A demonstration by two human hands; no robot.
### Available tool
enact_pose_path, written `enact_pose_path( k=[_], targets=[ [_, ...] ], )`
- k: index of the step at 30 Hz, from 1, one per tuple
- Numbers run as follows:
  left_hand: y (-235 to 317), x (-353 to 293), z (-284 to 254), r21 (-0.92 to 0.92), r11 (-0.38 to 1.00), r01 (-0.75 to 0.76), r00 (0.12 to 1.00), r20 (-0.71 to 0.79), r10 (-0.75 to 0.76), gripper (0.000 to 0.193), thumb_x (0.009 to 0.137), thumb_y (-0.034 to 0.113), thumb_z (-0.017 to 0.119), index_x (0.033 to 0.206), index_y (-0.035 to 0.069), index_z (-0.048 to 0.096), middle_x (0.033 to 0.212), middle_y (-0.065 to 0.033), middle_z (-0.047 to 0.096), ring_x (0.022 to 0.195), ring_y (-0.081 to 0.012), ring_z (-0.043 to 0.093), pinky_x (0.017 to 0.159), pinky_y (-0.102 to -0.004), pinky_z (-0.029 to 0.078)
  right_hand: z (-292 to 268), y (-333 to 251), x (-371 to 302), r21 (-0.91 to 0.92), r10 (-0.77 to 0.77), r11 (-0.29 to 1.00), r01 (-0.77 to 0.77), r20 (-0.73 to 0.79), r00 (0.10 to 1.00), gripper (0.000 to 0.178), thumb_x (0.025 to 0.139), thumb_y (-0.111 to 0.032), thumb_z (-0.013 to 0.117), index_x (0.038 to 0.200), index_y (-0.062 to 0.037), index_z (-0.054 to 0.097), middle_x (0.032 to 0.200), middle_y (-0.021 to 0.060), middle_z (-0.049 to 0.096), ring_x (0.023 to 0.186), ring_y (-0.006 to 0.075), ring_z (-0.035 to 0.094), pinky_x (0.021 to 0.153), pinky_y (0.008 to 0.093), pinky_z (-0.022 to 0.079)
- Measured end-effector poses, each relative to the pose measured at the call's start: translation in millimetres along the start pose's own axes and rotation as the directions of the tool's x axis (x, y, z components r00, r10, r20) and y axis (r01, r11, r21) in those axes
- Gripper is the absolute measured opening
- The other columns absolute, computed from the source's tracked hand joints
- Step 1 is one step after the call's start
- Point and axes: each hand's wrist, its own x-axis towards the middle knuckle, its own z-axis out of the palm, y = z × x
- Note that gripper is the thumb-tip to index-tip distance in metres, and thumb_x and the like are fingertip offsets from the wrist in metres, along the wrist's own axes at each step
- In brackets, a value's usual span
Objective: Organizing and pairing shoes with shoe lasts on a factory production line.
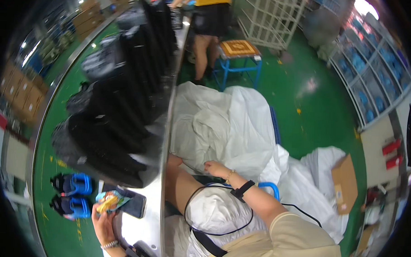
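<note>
My left hand (103,227) is at the near end of the metal bench, its fingers closed round a crinkled yellow and teal packet (111,200). Right beside the packet lies a dark phone (135,206) on the bench. My right hand (217,169) is over my lap, at the near edge of a big white fabric sheet (246,130). Its fingers are curled together; whether they pinch the fabric or something small is too blurred to tell.
A row of black bags (111,102) stands along the metal bench (154,231). Two blue-and-black items (76,185) lie left of it. Ahead are a person in black shorts (211,20), a blue-legged stool (240,50) and a wire cage cart (270,19). A cardboard box (344,185) sits right.
</note>
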Motion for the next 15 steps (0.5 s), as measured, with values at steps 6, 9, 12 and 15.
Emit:
enact_pose_path(
  k=[6,9,12,15],
  targets=[
    [-18,39,0,0.102,0.995,-0.007,0.999,0.048,0.002,0.055,0.089,0.005,0.061,0.139,0.002,0.038,0.135,-0.0172,0.049,0.119,-0.0292,0.054,0.09,-0.0382,0.053,33,47,-7,0.52,0.043,0.837,-0.171,0.25,0.967,0.037,0.094,-0.01,0.049,0.126,0.0056,0.057,0.12,0.0163,0.065,0.107,0.0211,0.063,0.092,0.0295,0.048],
    [1,46,3,0.213,0.977,0.024,0.999,0.037,-0.032,0.056,0.088,0.008,0.063,0.138,0.001,0.04,0.135,-0.0171,0.05,0.12,-0.0297,0.054,0.093,-0.0384,0.05,39,-12,-57,0.601,-0.389,0.792,0.107,0.363,0.847,0.044,0.096,-0.023,0.053,0.134,0.0006,0.053,0.128,0.018,0.061,0.12,0.0257,0.057,0.102,0.0317,0.041],
    [7,67,17,0.277,0.96,0.042,0.998,0.042,-0.056,0.057,0.087,0.011,0.065,0.137,0.001,0.041,0.135,-0.017,0.051,0.12,-0.0303,0.053,0.096,-0.0387,0.047,23,-41,-105,0.256,-0.528,0.841,0.477,0.193,0.827,0.042,0.093,-0.026,0.056,0.126,-0.0002,0.057,0.139,0.0194,0.049,0.127,0.0362,0.049,0.105,0.0387,0.041],
    [3,80,31,0.309,0.95,0.044,0.998,0.031,-0.056,0.058,0.086,0.015,0.066,0.137,0.0,0.042,0.134,-0.0169,0.051,0.121,-0.0309,0.052,0.098,-0.0389,0.043,20,-44,-127,0.171,-0.525,0.846,0.505,0.108,0.844,0.037,0.091,-0.026,0.058,0.119,-0.0005,0.059,0.143,0.0179,0.045,0.128,0.0359,0.048,0.104,0.0424,0.041]
  ],
)
